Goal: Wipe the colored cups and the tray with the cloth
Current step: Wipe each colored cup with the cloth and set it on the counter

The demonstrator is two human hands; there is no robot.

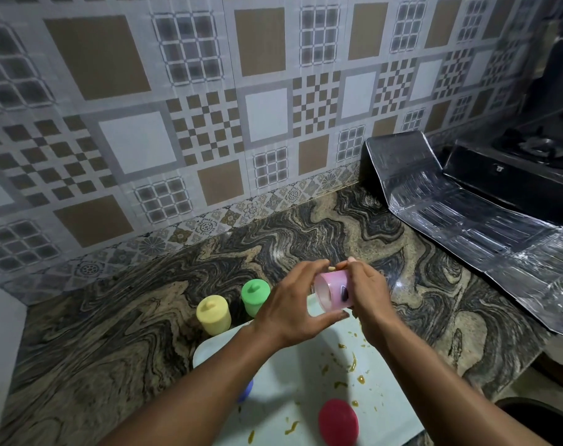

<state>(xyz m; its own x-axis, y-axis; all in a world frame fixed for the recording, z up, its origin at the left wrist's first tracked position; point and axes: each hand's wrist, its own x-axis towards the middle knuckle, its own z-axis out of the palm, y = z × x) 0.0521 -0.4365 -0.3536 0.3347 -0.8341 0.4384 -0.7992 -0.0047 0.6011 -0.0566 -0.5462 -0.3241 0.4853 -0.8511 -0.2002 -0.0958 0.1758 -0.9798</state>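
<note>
L hand [293,304] & R hand [368,294] are both gripping the pink cup [333,289], holding it tipped sideways above far edge of stained tray [305,378]. Red cup [338,421] is sitting on tray, near side. Yellow cup [213,314] & green cup [256,297] are standing inverted on counter [305,226], just far-left of tray.

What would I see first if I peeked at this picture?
Two hands catch the eye first: the left hand and right hand hold a pink cup tipped on its side above a white tray spotted with yellow-brown smears. A red cup sits on the tray nearest the viewer. A yellow cup and a green cup stand on the swirly counter by its far left corner.
</note>
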